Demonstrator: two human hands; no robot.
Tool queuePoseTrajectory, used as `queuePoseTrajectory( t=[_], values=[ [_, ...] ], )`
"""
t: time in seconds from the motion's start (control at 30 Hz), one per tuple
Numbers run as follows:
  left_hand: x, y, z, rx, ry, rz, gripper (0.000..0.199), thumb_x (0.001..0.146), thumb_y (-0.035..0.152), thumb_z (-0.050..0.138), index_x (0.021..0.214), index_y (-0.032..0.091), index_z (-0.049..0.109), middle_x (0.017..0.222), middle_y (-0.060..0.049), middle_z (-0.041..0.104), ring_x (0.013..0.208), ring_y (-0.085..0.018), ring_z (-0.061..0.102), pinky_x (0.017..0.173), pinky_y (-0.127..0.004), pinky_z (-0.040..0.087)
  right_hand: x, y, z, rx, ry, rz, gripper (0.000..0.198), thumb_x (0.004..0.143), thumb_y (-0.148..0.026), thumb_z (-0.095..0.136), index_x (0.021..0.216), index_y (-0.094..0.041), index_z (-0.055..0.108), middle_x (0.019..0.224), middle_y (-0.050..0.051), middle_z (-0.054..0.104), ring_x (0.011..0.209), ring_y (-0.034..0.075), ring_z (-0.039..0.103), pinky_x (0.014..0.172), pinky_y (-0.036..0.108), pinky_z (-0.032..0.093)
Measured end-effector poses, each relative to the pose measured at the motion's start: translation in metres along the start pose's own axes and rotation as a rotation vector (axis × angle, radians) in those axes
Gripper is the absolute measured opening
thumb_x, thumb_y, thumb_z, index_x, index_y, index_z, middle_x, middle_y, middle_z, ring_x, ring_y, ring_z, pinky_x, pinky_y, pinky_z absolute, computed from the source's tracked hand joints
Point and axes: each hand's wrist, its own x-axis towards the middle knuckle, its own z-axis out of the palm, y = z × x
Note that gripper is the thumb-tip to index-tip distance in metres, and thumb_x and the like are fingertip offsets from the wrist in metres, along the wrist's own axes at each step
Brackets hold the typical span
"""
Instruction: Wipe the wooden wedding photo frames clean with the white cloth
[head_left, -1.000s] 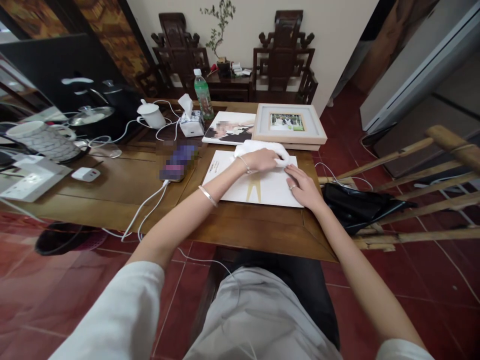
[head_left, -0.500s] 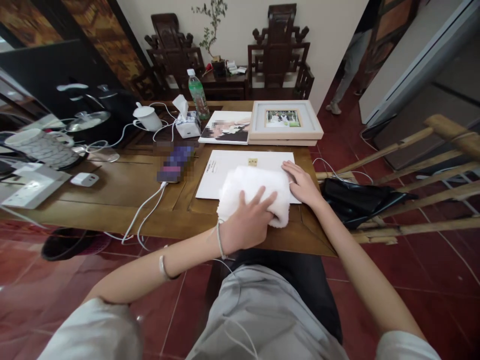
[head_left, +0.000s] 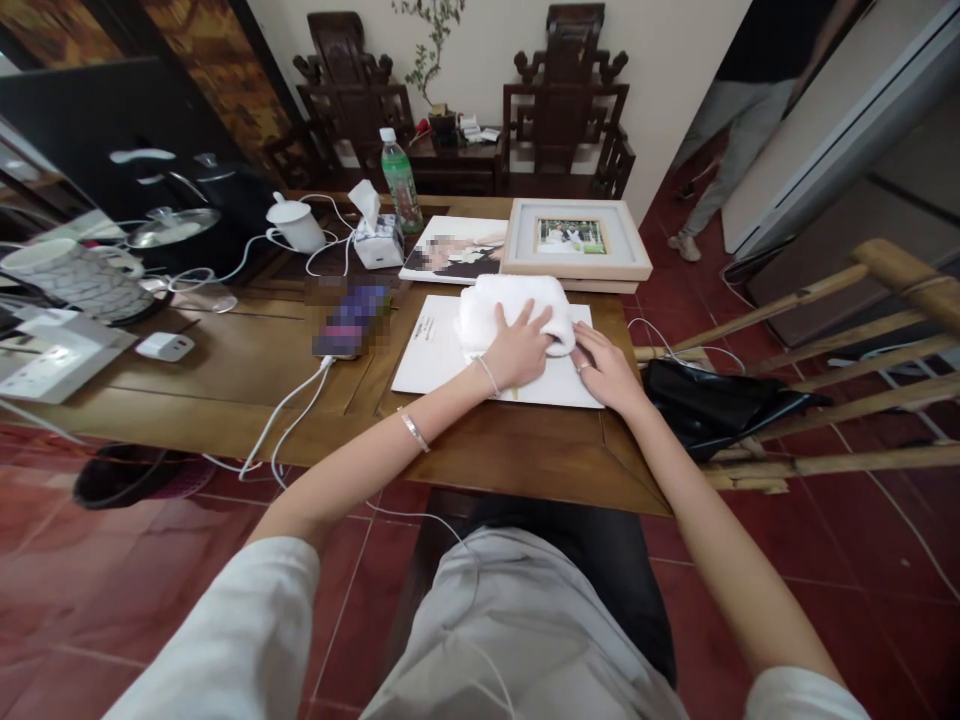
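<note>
A flat white board [head_left: 427, 365] with small printed text near its left side lies on the wooden table. My left hand [head_left: 521, 345] presses a folded, fluffy white towel [head_left: 484, 300] onto the board's upper part. Its fingers are spread over the cloth, with the thumb side by the right fold. My right hand [head_left: 604, 368] rests on the board's right edge, fingers stretched out and close to the towel. Below the left hand, a small yellowish patch [head_left: 515, 394] shows near the board's front edge. The towel hides much of the board's far middle.
Behind the board lie a framed photo [head_left: 637, 262] and a photo panel [head_left: 480, 265]. Leftward are a tissue box [head_left: 379, 245], a bottle [head_left: 401, 185], a phone [head_left: 349, 325] on a white cable, and a lidded cup [head_left: 295, 225]. A person's legs [head_left: 731, 150] show at the back right.
My left hand has moved the towel away from me, up the board, uncovering the front part and covering the far yellowish patch. My right hand stays at the edge. The person behind has stepped further into view.
</note>
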Motion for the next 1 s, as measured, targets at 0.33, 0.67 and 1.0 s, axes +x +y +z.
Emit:
queuePoseTrajectory(
  t=[0.33, 0.67, 1.0],
  values=[
    [-0.092, 0.049, -0.013, 0.096, -0.03, 0.114, 0.038, 0.09, 0.015, 0.049, 0.116, 0.014, 0.077, 0.163, -0.017, 0.041, 0.148, -0.052, 0.035, 0.113, -0.074, 0.037, 0.0, -0.002, 0.002, 0.01, 0.006, 0.014, 0.045, 0.092, -0.026, 0.051, 0.133, -0.022, 0.07, 0.147, 0.009, 0.061, 0.145, 0.027, 0.048, 0.125, 0.054, 0.032],
    [-0.028, 0.018, -0.006, -0.008, -0.035, 0.017, 0.047, 0.09, 0.011, 0.045, 0.131, 0.017, 0.07, 0.169, -0.011, 0.03, 0.155, -0.049, 0.019, 0.115, -0.081, 0.024, 0.0, 0.0, -0.001, 0.119, 0.075, 0.136, 0.052, 0.098, -0.044, 0.048, 0.144, -0.023, 0.061, 0.151, 0.009, 0.058, 0.143, 0.028, 0.05, 0.124, 0.051, 0.034],
    [-0.084, 0.07, -0.012, -0.043, 0.053, 0.238, 0.034, 0.089, 0.016, 0.051, 0.108, 0.022, 0.079, 0.156, -0.009, 0.053, 0.147, -0.043, 0.041, 0.113, -0.073, 0.037, -0.002, -0.003, -0.001, 0.269, 0.146, 0.204, 0.055, 0.101, -0.059, 0.04, 0.128, -0.023, 0.072, 0.14, 0.009, 0.067, 0.139, 0.028, 0.055, 0.121, 0.05, 0.037]
  ],
)
